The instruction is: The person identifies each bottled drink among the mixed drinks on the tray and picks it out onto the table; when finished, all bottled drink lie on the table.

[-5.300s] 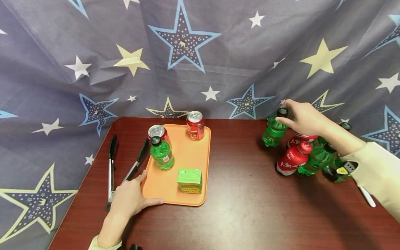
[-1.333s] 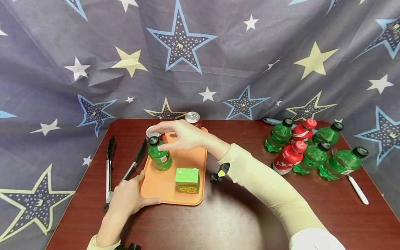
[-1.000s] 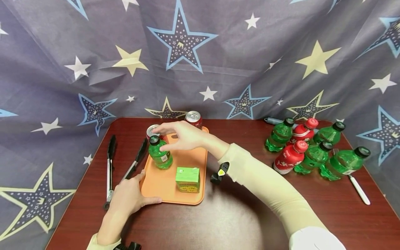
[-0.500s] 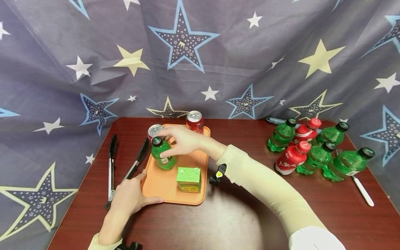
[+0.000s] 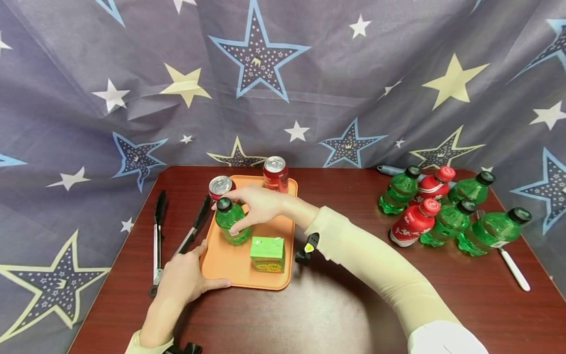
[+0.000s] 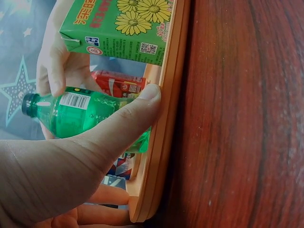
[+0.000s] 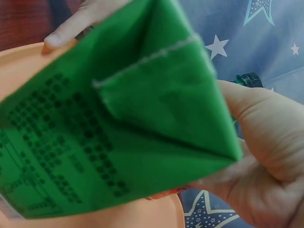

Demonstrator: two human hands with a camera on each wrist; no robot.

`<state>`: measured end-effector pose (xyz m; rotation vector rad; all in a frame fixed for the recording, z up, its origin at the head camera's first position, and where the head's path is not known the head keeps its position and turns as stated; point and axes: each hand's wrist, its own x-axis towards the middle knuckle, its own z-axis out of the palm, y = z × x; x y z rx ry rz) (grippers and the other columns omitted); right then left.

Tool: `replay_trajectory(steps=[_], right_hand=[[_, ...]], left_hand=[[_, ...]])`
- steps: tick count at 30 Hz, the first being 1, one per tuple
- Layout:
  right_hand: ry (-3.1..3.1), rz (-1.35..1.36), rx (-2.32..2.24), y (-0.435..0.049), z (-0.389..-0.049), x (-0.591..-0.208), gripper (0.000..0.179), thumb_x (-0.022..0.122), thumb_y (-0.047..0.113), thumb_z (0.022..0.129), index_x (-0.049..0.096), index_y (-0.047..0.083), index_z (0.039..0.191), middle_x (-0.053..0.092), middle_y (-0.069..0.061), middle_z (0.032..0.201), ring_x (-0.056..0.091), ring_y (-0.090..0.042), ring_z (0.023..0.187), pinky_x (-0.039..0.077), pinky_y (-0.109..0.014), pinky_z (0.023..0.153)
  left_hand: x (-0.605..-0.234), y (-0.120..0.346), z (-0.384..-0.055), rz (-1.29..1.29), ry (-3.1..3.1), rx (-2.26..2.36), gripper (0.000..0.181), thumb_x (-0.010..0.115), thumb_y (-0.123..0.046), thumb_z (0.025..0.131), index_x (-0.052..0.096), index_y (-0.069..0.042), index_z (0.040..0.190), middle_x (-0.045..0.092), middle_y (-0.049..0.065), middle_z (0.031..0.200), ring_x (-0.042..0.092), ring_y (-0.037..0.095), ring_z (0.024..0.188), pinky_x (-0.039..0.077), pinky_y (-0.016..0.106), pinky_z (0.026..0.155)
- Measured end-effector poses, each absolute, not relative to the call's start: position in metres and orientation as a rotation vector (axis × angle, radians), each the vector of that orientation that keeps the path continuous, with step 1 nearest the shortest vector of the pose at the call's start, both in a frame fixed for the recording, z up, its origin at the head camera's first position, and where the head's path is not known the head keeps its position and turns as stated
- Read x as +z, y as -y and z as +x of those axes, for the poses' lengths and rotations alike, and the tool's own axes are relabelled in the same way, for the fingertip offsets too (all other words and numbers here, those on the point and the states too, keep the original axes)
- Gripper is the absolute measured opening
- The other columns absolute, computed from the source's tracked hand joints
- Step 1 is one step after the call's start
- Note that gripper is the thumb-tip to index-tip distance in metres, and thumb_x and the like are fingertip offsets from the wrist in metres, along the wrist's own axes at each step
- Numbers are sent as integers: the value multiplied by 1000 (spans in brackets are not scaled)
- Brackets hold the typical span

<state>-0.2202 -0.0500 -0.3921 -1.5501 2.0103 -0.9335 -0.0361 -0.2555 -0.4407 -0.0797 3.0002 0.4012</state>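
Observation:
My right hand (image 5: 261, 204) holds a green soda bottle (image 5: 230, 219) with a black cap, thumb on the near side and fingers behind it. The bottle stands on the left part of an orange tray (image 5: 225, 270). At the tray's near left corner is my left hand (image 5: 181, 275); its straight thumb lies along the front rim and its fingers touch the left side. A green drink carton (image 5: 267, 254) stands near the front right of the tray, and this carton (image 7: 109, 118) covers much of the right wrist view, hiding most of the bottle there.
Two red cans stand toward the back, a left can (image 5: 221, 186) and a right can (image 5: 276, 174). Open tongs (image 5: 156, 246) lie left of the tray. At the right are several green bottles (image 5: 398, 191), red bottles (image 5: 411, 223) and a white-handled utensil (image 5: 515, 270).
My right hand has gone from the right-hand bottles to the bottle on the tray. Over the last second, hand and bottle have shifted slightly toward me and right. My left hand stays put.

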Motion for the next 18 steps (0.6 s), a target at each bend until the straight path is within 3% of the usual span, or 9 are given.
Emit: replay_trajectory(steps=[8,14,18], right_hand=[[-2174,-1579,-893,41,-217,-386,61,87,34,91,65,11,143,74,1,133,68,-10,121,50,-24,108],[-2322,-1555,-968,23,-220,-361,57,89,38,88,67,12,133,77,3,118,71,-11,111,55,-30,101],[-2384,-1545,-1023,6,-225,-343,54,91,37,86,71,14,131,78,6,113,70,-9,99,54,-26,93]], left_hand=[[-442,256,-37,-82,-2997,385,131,91,-78,57,55,9,148,69,35,131,69,55,108,58,66,85],[-441,256,-36,-95,-2986,387,130,91,-77,58,55,8,149,69,35,131,69,55,109,57,66,86],[-440,256,-36,-95,-2996,392,129,92,-76,58,55,7,149,69,35,131,69,55,108,57,66,85]])
